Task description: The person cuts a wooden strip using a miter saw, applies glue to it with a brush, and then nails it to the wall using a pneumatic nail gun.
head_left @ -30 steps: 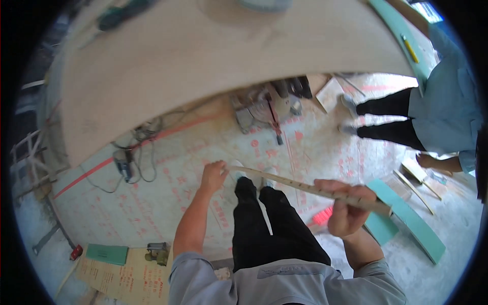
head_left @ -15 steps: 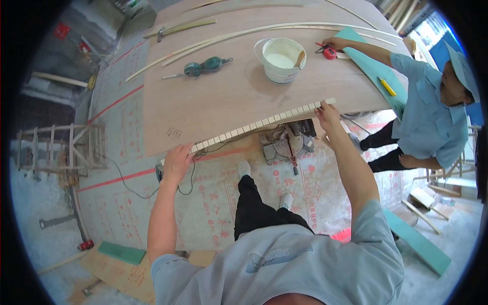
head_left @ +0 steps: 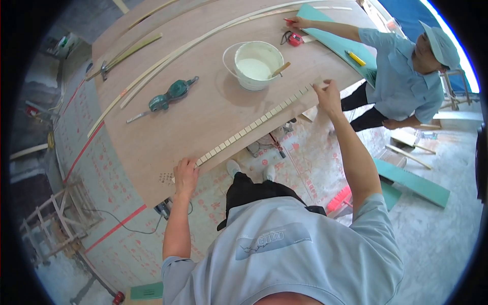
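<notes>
A long, narrow pale strip point(head_left: 252, 125), divided along its length by evenly spaced dark cross lines, spans between my hands over the near edge of the wooden sheet. My left hand point(head_left: 186, 177) is closed around its lower left end. At the other end, my right hand point(head_left: 328, 96) pinches the strip between thumb and fingers. Beyond the strip stands a white bucket point(head_left: 250, 84) of pale paste, with a wooden-handled tool point(head_left: 282, 68) leaning on its rim. A green power tool point(head_left: 173, 94) lies on the sheet to the left.
Long thin wooden strips point(head_left: 168, 57) and a hammer point(head_left: 104, 69) lie across the sheet. At the right, a co-worker point(head_left: 406, 71) reaches over a green board point(head_left: 343, 48) beside a red tape measure point(head_left: 293, 39). A saw machine point(head_left: 269, 146) sits on the floor below the near edge.
My hands have brought the strip farther in over the sheet, and it slants more steeply. My view has turned. The co-worker's hand has moved away from the tape measure, holding something small and red.
</notes>
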### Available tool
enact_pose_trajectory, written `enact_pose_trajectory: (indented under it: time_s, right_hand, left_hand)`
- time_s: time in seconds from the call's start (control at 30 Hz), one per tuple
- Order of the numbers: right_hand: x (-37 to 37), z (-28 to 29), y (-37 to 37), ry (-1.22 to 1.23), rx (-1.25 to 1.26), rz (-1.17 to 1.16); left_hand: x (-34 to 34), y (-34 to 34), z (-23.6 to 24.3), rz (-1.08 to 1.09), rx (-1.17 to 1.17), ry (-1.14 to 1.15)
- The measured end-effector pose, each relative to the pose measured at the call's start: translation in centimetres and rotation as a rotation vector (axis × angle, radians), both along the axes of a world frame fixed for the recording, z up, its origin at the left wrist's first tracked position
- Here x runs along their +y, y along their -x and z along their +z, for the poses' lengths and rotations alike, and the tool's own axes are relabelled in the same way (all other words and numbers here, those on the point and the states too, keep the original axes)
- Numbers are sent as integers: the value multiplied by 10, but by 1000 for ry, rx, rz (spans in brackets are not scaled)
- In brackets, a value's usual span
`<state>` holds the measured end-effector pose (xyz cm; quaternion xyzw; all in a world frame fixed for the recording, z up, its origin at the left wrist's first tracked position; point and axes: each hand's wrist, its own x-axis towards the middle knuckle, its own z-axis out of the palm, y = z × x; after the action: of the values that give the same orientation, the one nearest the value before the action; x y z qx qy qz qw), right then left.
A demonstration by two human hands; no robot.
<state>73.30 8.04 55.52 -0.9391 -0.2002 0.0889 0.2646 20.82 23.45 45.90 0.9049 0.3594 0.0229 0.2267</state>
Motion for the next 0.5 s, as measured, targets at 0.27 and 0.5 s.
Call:
enact_pose_trajectory:
  time_s: [0.27,0.5]
  right_hand:
    - [3,20,-25,-119,108,346]
    - [78,65,26,-123,109,810]
  left_hand:
    - [9,-7,6,-30,-13,41]
    - [7,-16,4,-28,7,94]
